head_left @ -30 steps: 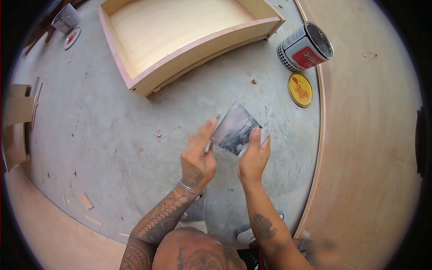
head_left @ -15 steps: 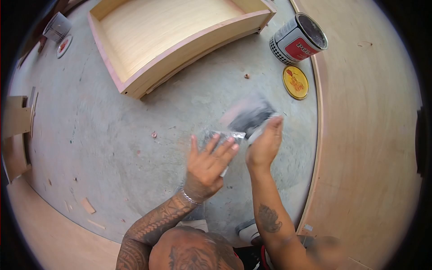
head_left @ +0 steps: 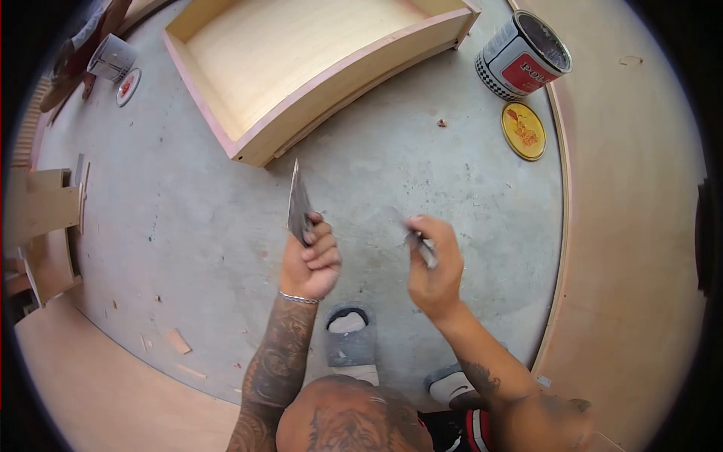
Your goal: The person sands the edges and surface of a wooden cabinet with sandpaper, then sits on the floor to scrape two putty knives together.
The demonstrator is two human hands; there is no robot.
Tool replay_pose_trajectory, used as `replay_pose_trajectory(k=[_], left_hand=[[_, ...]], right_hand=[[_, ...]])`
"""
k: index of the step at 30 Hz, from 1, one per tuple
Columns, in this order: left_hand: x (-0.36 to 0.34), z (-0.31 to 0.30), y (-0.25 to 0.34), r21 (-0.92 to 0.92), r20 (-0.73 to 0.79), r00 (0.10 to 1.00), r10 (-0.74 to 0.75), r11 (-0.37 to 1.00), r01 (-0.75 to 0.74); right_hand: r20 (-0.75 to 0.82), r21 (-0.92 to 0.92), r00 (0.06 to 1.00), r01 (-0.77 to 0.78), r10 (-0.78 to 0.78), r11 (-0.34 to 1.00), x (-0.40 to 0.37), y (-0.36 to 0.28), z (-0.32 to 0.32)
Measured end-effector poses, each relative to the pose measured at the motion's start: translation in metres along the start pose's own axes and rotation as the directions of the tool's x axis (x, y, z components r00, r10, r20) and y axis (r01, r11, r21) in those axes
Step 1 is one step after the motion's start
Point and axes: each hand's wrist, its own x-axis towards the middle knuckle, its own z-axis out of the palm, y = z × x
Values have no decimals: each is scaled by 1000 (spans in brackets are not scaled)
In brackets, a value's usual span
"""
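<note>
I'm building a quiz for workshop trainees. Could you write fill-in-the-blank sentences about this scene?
The left hand grips a flat metal blade and wears a ____ on its wrist.
A second blade sits in the ____ hand.
Beside the open can lies its round lid, coloured ____.
The wooden box rests on a floor of bare ____.
Missing words: bracelet; right; yellow; concrete.

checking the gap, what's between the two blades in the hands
The left blade in the left hand and the right blade in the right hand are apart; only bare concrete floor shows between them, in the head view.
</note>
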Motion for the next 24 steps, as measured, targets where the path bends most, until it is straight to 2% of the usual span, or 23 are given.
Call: replay_pose_trajectory(k=[1,2,3,4,6,7,8,9,10,11,12,13,14,15,16,17,18,19,20,21,22,23,24], left_hand=[[-1,-5,-4,8,-7,1000,-5,1000,5],[0,-11,-9,5,-123,992,-16,1000,17],[1,-13,-17,-2,-237,971,-23,1000,23],[0,-6,-24,0,-242,970,-20,1000,21],[-3,22,-41,33,-354,935,-18,999,31],[3,60,-53,126,-720,687,100,992,-12],[-2,51,-49,127,-721,687,94,992,-2],[-10,35,-41,205,-523,852,-39,964,170],[-14,25,-39,314,-299,931,-211,899,305],[-13,47,-51,610,-499,864,-66,681,404],[-14,43,-52,614,-493,866,-79,674,411],[-19,36,-52,551,-510,860,4,769,323],[-23,30,-50,477,-536,840,90,853,213],[-22,30,-48,617,-537,759,367,785,57],[-22,28,-51,610,-539,758,366,791,51],[-20,26,-53,787,-333,669,664,586,-190],[-17,23,-53,877,-71,497,865,292,-382],[-22,14,-54,875,-71,504,861,296,-383],[-35,1,-56,963,228,402,887,-143,-230],[-37,6,-60,836,519,353,778,-548,-21],[-30,10,-62,713,701,474,533,-494,-498],[-35,19,-58,537,805,550,225,-670,-512],[-38,32,-54,315,790,603,-107,-774,-550]], right_hand=[[117,-27,987,115,-111,993,-5,-8,-4],[111,-25,988,109,-105,994,-8,-17,-4],[163,62,959,225,-232,972,-8,-29,-3],[204,155,911,332,-359,930,-8,-37,0],[224,188,894,351,-388,917,-7,-43,7],[244,214,875,372,-418,903,-8,-44,8],[202,147,924,299,-325,943,-7,-37,10],[152,80,962,218,-228,973,-5,-20,14],[204,44,979,-4,-5,999,2,8,18],[242,-1,946,-222,215,975,10,33,17],[129,80,906,-416,404,906,16,42,11],[32,184,812,-578,583,795,19,49,4],[29,179,812,-578,583,796,20,53,-3],[103,408,746,-635,658,656,25,52,-12],[192,603,681,-650,706,463,29,48,-18],[268,729,571,-647,776,224,31,40,-22],[257,732,576,-641,776,233,30,41,-24],[392,756,383,-652,836,-55,27,43,-25],[536,727,185,-597,824,-339,22,46,-25],[534,724,183,-604,825,-334,16,49,-24],[680,672,173,-534,712,-512,9,52,-21],[802,580,177,-459,571,-673,2,53,-19],[891,455,194,-376,411,-808,-3,52,-18]])
